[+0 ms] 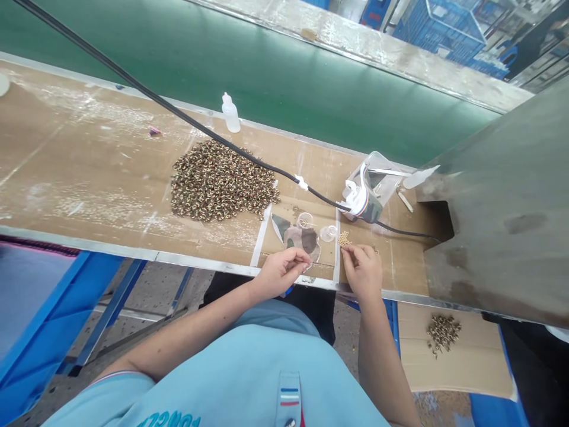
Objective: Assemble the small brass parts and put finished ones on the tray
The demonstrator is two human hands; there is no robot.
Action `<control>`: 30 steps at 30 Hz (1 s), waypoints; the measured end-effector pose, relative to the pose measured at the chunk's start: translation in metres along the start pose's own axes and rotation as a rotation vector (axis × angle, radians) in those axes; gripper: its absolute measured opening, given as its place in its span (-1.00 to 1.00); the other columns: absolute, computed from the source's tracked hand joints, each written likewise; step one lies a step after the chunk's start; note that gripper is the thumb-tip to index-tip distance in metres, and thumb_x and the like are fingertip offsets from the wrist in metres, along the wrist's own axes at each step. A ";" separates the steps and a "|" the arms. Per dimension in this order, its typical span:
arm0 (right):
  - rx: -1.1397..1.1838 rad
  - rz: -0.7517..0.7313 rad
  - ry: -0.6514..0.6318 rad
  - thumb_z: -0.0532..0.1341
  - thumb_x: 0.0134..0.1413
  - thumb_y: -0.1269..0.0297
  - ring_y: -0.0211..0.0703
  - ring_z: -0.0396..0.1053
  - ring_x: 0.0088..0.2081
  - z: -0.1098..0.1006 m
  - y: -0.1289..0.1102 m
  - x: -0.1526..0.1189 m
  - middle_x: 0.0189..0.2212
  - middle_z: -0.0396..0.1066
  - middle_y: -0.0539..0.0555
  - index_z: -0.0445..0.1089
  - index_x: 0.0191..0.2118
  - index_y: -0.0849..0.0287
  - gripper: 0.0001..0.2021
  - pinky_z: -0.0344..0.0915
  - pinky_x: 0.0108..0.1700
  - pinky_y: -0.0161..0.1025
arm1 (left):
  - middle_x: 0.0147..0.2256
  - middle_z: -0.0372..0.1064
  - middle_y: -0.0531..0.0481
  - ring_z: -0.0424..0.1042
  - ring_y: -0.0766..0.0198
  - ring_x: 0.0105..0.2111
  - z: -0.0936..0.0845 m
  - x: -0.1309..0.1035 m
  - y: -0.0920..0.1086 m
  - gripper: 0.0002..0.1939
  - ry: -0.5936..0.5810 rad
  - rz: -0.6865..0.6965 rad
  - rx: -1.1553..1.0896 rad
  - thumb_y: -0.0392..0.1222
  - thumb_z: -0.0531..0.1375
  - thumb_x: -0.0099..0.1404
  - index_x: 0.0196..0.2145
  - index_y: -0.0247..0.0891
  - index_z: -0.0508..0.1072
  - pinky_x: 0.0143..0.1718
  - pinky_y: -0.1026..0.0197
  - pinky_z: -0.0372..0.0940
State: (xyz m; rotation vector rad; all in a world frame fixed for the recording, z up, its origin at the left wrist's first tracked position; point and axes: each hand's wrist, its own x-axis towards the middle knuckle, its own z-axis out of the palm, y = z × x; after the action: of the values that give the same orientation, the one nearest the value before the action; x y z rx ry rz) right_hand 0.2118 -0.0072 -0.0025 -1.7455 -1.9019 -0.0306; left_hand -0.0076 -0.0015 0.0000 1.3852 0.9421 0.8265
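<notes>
My left hand (284,270) is closed in a pinch at the table's front edge, over the near side of a camouflage cloth piece (310,240). Whatever sits between its fingertips is too small to make out. My right hand (363,271) has thumb and forefinger together just below a little heap of tiny gold beads (344,238); I cannot see what they hold. A small clear cup (304,220) stands on the cloth, with a thin stick across it. Beside it is a second clear round dish (328,233).
A large pile of small gold-and-dark metal pieces (220,181) covers the table's left middle. Behind stands a white squeeze bottle (231,114). A black cable (178,112) crosses above the table to a camouflage-wrapped white device (362,201). A metal panel (498,219) rises at right.
</notes>
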 end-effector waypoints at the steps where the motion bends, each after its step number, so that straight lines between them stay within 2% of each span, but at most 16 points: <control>1: -0.004 0.006 -0.004 0.13 0.16 0.23 -0.23 0.31 -0.40 0.000 0.000 0.000 -0.44 0.39 0.03 0.47 -0.36 0.13 -0.81 0.18 -0.27 -0.23 | -0.32 0.46 -0.09 0.46 0.29 -0.30 0.000 0.000 0.000 -0.86 0.001 0.005 -0.005 -0.21 0.09 0.26 -0.27 -0.31 0.39 -0.20 0.26 0.36; 6: -0.029 0.015 -0.021 0.10 0.18 0.21 -0.23 0.30 -0.40 -0.001 0.003 0.003 -0.42 0.40 0.04 0.46 -0.36 0.13 -0.78 0.16 -0.26 -0.23 | -0.32 0.47 -0.08 0.46 0.29 -0.31 0.001 0.000 -0.001 -0.87 0.013 0.040 -0.016 -0.24 0.10 0.25 -0.27 -0.32 0.39 -0.22 0.25 0.37; 12: -0.053 -0.054 -0.046 0.08 0.20 0.23 -0.21 0.32 -0.37 -0.001 0.003 0.004 -0.41 0.40 0.04 0.46 -0.34 0.12 -0.77 0.15 -0.25 -0.23 | -0.31 0.46 -0.10 0.47 0.30 -0.30 0.001 0.000 -0.002 -0.87 0.014 0.047 -0.006 -0.24 0.09 0.26 -0.27 -0.33 0.38 -0.22 0.26 0.37; 21: -0.016 0.023 -0.057 0.10 0.17 0.17 -0.20 0.32 -0.37 -0.004 0.001 0.005 -0.42 0.40 0.04 0.44 -0.36 0.13 -0.77 0.16 -0.24 -0.22 | -0.31 0.46 -0.10 0.47 0.30 -0.29 0.000 0.000 -0.002 -0.86 0.009 0.048 -0.006 -0.24 0.09 0.26 -0.26 -0.34 0.38 -0.20 0.26 0.36; 30: -0.084 -0.027 -0.034 0.11 0.13 0.28 -0.18 0.32 -0.36 0.004 -0.005 0.008 -0.45 0.39 0.04 0.42 -0.42 0.15 -0.81 0.13 -0.25 -0.22 | -0.31 0.46 -0.09 0.46 0.30 -0.29 0.001 -0.001 -0.002 -0.86 0.015 0.026 -0.039 -0.22 0.13 0.23 -0.27 -0.33 0.39 -0.20 0.26 0.36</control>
State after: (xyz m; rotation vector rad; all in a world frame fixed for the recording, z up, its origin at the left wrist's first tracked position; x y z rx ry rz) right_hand 0.2059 0.0013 -0.0010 -1.7856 -1.9748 -0.0931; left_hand -0.0073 -0.0025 -0.0023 1.3619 0.9168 0.8720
